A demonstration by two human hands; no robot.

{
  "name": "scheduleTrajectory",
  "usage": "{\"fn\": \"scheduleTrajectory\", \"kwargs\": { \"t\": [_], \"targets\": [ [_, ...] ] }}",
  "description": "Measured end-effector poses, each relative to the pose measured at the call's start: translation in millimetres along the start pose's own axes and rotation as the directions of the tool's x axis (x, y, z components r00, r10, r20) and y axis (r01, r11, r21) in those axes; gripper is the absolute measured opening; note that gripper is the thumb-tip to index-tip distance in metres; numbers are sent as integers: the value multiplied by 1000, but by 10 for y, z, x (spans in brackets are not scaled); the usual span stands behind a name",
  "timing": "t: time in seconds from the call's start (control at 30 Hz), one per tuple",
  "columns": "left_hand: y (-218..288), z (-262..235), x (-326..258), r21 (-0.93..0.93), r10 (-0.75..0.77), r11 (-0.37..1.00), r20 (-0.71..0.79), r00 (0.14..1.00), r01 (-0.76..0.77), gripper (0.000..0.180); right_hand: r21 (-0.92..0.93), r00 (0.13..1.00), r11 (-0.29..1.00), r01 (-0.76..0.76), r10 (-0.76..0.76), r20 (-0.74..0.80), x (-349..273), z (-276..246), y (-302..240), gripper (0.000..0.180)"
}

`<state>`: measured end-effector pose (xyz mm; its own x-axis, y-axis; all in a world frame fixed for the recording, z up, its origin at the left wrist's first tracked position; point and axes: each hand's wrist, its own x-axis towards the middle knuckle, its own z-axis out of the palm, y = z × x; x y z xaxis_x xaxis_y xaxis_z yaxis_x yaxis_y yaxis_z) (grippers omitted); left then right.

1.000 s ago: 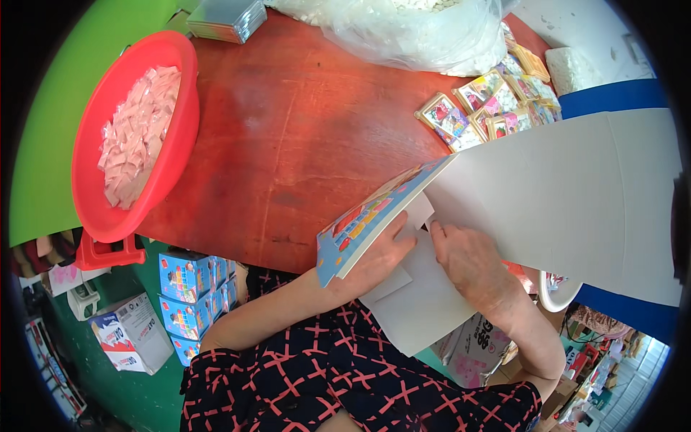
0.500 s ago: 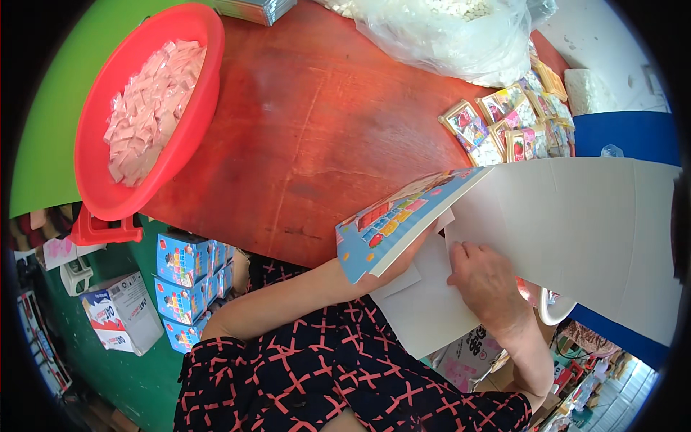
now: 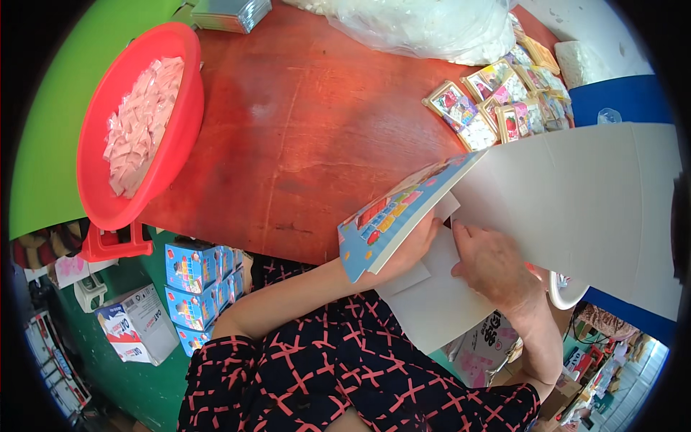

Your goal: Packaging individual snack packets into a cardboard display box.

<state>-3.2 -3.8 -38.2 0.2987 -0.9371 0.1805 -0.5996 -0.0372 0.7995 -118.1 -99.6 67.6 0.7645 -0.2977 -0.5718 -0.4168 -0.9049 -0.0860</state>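
Observation:
A partly folded cardboard box (image 3: pixel 561 194), plain white inside, spreads in front of me at the table's near right edge. Its blue printed panel (image 3: pixel 410 216) stands tilted over my left hand (image 3: pixel 410 255). That hand grips the card near a small white flap, its fingers partly hidden by the panel. My right hand (image 3: pixel 497 270) is bent at the fold beside it, fingers and thumb closed on the white card. Both hands are close together, with the fingertips a little apart. Below them the lower white panel (image 3: pixel 439 313) reaches over my lap.
On the red table (image 3: pixel 288 137) a red basin (image 3: pixel 187 108) of pink wrapped pieces stands left. A clear bag (image 3: pixel 432 29) and several small packs (image 3: pixel 497 108) lie far right. Blue boxes (image 3: pixel 191 270) are stacked at lower left, beside a white carton (image 3: pixel 137 324).
The view has shifted slightly, so the table things sit higher in it. My left fingers show more above the flap, and my right hand has moved slightly along the fold.

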Motion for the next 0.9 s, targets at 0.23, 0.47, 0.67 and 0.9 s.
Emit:
{"fn": "scheduleTrajectory", "kwargs": {
  "t": [0.23,0.47,0.67,0.9],
  "targets": [
    [4,69,188,-102,211,973,54,976,-205,53,14,999,1000,12,-12,30,-42,160,92,41],
    [8,199,265,-128,317,941,14,948,-312,41,-32,997,998,50,-51,-57,-77,198,151,41],
    [-28,245,256,658,521,553,204,829,-510,44,-101,998,995,-26,20,-59,-86,324,177,26],
    [-16,206,235,49,336,938,125,934,-344,37,-318,999,947,33,-35,-1,-110,426,81,18]
  ]
}}
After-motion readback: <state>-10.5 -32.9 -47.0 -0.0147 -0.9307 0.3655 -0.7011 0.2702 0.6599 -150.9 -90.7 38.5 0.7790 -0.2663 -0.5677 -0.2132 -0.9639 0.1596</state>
